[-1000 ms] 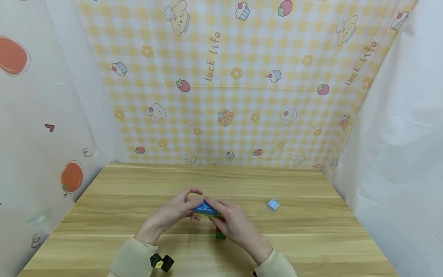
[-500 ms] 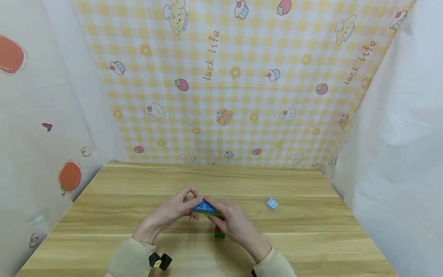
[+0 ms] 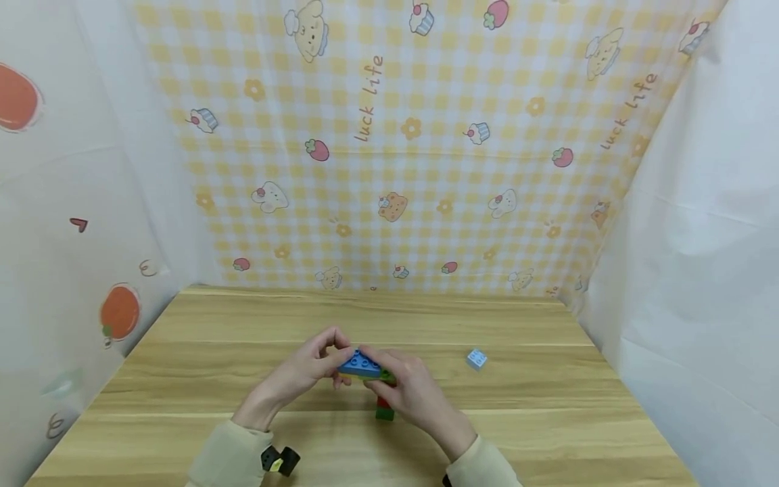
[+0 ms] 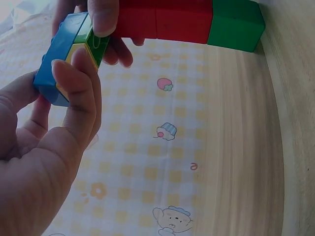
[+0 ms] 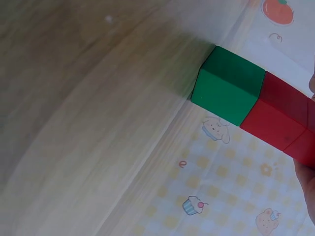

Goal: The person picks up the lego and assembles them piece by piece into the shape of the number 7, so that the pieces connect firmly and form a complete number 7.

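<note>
A tower of toy building bricks stands upright on the wooden table, with a dark green brick (image 4: 236,24) at its foot and red bricks (image 5: 275,118) above it. At the top, a blue brick (image 3: 362,368) with round studs reaches out to the left over a yellow brick (image 4: 74,50) and a bright green brick (image 4: 96,45). My left hand (image 3: 298,377) pinches the outer end of the blue and yellow bricks between thumb and fingers. My right hand (image 3: 421,399) grips the top of the tower around the bright green brick, hiding much of the upper red one.
A loose light blue brick (image 3: 477,359) lies on the table (image 3: 517,433) to the right of the hands. A yellow checked cloth (image 3: 420,169) hangs behind the table, and white cloths (image 3: 688,270) hang along both sides.
My left index finger has curled in closer to the blue brick. Both hands keep their hold, and the bricks have hardly moved; the head view has shifted slightly.
</note>
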The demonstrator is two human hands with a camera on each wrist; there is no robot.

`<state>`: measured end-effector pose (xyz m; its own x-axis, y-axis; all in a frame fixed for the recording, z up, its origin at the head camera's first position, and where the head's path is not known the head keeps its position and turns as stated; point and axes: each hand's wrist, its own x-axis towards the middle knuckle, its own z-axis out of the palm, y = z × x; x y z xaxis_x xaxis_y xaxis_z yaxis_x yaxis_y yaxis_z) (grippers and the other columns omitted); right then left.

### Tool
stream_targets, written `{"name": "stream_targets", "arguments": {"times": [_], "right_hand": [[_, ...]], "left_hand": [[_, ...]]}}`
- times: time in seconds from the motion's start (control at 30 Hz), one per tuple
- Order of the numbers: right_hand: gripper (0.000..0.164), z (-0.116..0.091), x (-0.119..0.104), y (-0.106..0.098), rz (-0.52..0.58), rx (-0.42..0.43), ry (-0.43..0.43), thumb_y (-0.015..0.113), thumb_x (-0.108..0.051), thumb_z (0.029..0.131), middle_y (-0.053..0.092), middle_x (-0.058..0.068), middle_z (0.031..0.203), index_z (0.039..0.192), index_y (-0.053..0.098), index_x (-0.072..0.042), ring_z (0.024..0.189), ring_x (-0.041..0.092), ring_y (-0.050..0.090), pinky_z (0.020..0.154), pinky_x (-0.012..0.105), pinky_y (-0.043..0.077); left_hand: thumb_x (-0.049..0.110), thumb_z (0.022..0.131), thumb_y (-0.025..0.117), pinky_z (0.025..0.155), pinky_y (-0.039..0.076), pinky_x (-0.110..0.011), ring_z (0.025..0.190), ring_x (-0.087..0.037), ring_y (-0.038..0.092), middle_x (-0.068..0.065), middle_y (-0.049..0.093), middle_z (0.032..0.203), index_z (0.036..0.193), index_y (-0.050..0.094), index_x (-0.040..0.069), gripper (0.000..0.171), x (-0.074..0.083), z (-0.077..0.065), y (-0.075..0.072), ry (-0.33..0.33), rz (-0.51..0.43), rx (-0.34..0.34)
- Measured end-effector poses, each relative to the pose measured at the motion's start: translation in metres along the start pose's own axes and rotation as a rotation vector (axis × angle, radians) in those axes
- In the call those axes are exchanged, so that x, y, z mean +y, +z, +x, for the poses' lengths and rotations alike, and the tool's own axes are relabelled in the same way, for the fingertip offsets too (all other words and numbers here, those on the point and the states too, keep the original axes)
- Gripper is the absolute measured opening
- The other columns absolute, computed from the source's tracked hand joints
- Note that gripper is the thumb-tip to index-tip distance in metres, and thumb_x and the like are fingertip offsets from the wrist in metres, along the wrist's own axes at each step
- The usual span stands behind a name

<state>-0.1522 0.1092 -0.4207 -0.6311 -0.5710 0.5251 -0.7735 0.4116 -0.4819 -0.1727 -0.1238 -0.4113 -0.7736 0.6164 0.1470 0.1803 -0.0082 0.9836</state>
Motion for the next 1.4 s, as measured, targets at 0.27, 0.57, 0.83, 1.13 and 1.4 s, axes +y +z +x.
{"name": "stream_targets", "arguments": {"times": [0.27,0.57,0.83,1.13,1.4], "right_hand": [[0.054,0.002,-0.001,0.000,0.053,-0.019,0.003,0.075,-0.005,0.085,0.064,0.006,0.126,0.136,0.057,-0.008,0.108,0.018,0.064,0.086,0.024,0.051],[0.053,0.005,-0.002,-0.003,0.051,-0.057,0.026,0.074,-0.008,0.087,0.063,0.005,0.127,0.137,0.057,-0.010,0.110,0.017,0.063,0.087,0.025,0.051],[0.055,0.011,-0.002,-0.010,0.085,-0.117,0.089,0.075,-0.008,0.086,0.061,0.001,0.131,0.137,0.057,-0.014,0.112,0.015,0.060,0.091,0.027,0.049],[0.058,0.007,0.003,-0.013,0.308,-0.155,0.156,0.076,-0.012,0.087,0.057,-0.005,0.136,0.140,0.055,-0.020,0.114,0.015,0.059,0.093,0.033,0.048],[0.046,-0.004,0.010,-0.028,0.520,-0.188,0.331,0.065,-0.019,0.096,0.054,0.002,0.139,0.140,0.054,-0.018,0.119,0.025,0.054,0.097,0.041,0.044]], "left_hand": [[0.019,0.103,0.052,0.075,0.053,-0.047,0.081,-0.031,0.066,-0.020,0.057,0.105,0.110,0.046,0.001,0.020,-0.001,-0.005,-0.002,-0.018,-0.001,0.016],[0.011,0.093,0.069,0.080,0.053,-0.033,0.096,-0.026,0.062,-0.020,0.053,0.117,0.113,0.045,0.000,0.033,0.002,-0.010,-0.004,-0.017,0.040,0.009],[0.014,0.090,0.072,0.080,0.054,-0.033,0.099,-0.031,0.060,-0.016,0.058,0.112,0.112,0.055,0.004,0.030,0.007,-0.008,-0.003,0.065,0.219,0.070],[0.012,0.090,0.072,0.085,0.053,-0.036,0.101,-0.026,0.062,-0.013,0.059,0.115,0.115,0.060,0.006,0.028,0.007,-0.006,-0.002,0.117,0.232,0.049],[0.011,0.089,0.073,0.082,0.053,-0.033,0.098,-0.028,0.061,-0.014,0.059,0.112,0.110,0.062,0.006,0.024,0.008,-0.006,0.000,0.098,0.236,0.037]]}}
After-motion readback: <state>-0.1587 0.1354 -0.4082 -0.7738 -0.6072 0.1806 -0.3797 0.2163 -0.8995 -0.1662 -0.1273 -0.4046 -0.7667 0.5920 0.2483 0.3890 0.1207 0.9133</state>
